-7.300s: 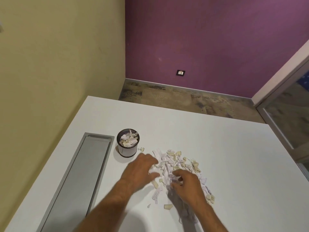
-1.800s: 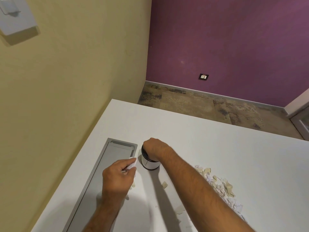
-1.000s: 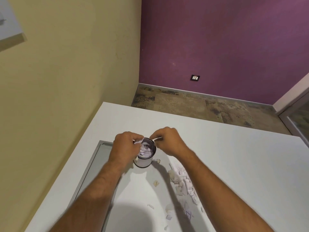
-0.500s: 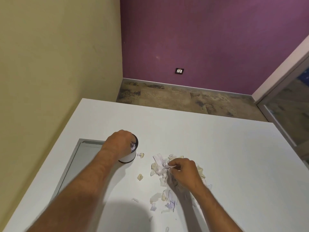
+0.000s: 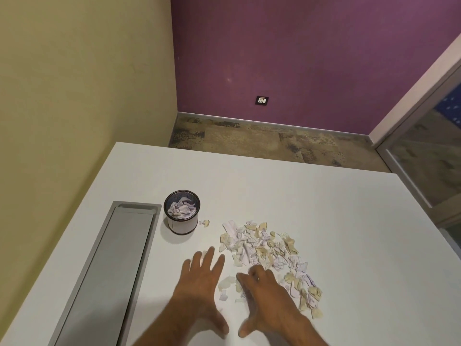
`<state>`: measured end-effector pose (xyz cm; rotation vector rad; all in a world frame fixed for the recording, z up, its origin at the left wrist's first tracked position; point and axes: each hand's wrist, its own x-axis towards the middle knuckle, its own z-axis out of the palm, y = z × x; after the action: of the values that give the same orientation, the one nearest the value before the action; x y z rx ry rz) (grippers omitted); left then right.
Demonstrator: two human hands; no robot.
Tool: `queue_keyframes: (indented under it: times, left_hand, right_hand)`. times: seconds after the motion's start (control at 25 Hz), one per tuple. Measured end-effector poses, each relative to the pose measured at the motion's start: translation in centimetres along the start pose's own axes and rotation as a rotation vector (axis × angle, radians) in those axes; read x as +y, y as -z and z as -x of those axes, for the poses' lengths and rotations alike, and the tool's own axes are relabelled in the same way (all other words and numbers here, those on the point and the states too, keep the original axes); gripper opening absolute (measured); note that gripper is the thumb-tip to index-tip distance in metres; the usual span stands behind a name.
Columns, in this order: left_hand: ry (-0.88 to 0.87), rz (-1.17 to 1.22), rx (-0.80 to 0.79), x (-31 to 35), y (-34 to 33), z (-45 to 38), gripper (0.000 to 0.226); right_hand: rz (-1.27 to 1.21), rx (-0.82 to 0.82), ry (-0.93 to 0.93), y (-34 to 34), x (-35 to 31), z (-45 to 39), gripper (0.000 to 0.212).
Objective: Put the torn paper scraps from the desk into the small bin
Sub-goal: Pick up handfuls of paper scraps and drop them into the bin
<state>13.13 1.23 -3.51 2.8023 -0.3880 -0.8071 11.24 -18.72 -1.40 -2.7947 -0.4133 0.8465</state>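
A small black mesh bin [image 5: 182, 222] with a white band stands upright on the white desk [image 5: 324, 221], partly filled with crumpled white scraps. A spread pile of white and beige torn paper scraps [image 5: 269, 253] lies to its right. One stray scrap [image 5: 205, 223] sits beside the bin. My left hand [image 5: 202, 278] hovers flat with fingers apart, left of the pile's near end, holding nothing. My right hand [image 5: 267, 293] rests over the near scraps with fingers curled down; whether it grips any scrap is hidden.
A long grey recessed cable tray lid [image 5: 109, 275] runs along the desk's left side, just left of the bin. A yellow wall stands to the left. The desk's far edge [image 5: 249, 156] drops to the floor.
My left hand has left the bin and come down beside my right hand at the near end of the pile. The bin now stands uncovered.
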Motion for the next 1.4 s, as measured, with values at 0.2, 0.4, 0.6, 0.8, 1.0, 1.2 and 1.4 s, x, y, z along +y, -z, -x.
queue_keyframes:
  times: [0.2, 0.4, 0.6, 0.8, 1.0, 1.2, 1.4]
  left_hand:
    - [-0.216, 0.025, 0.342, 1.1, -1.9, 2.1, 0.126]
    - [-0.302, 0.297, 0.476, 1.6, -3.5, 2.7, 0.059]
    - [-0.253, 0.343, 0.486, 1.3, -4.7, 2.4, 0.009]
    - [-0.246, 0.337, 0.519, 1.4, -4.8, 2.2, 0.021]
    - [0.102, 0.686, 0.392, 1.5, -4.2, 2.1, 0.013]
    - [0.228, 1.111, 0.417, -0.3, -3.7, 2.5, 0.013]
    - [0.298, 1.380, 0.592, -2.5, 0.3, 2.3, 0.013]
  right_hand:
    - [-0.107, 0.097, 0.019, -1.7, -0.4, 0.8, 0.090]
    - [-0.202, 0.249, 0.058, -2.9, -1.2, 1.0, 0.041]
    - [-0.283, 0.327, 0.027, -3.7, -1.7, 0.6, 0.027]
    - [-0.334, 0.330, -0.019, -3.9, -1.9, 0.4, 0.025]
    - [-0.547, 0.360, -0.179, -3.2, -2.1, -0.1, 0.014]
    - [-1.226, 0.285, -0.272, 0.1, -2.0, -1.1, 0.017]
    - [-1.421, 0.280, -0.126, 7.6, -4.8, -4.6, 0.010]
